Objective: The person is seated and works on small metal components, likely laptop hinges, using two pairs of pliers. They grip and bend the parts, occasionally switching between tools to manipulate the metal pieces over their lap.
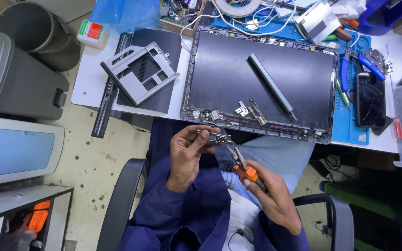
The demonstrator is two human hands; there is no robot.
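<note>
Left hand [187, 151] grip pinches a small metal hinge [214, 137] above the lap, just short of the counter [89, 74] edge. Right hand [271, 195] grip is closed around orange-handled pliers [242, 166], tips touching the hinge. Advisable: brace the hinge firmly, squeeze gradually.

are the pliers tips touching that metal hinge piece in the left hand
Touching. The head view shows the pliers tips meeting the metal hinge held by the left hand.

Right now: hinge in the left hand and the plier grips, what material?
Hinge: looks like bare metal, silvery-grey with a dull shine. Plier grips: probably plastic or rubber sleeves, solid orange and matte; jaws dark steel-like. Held by left hand and right hand.
</note>
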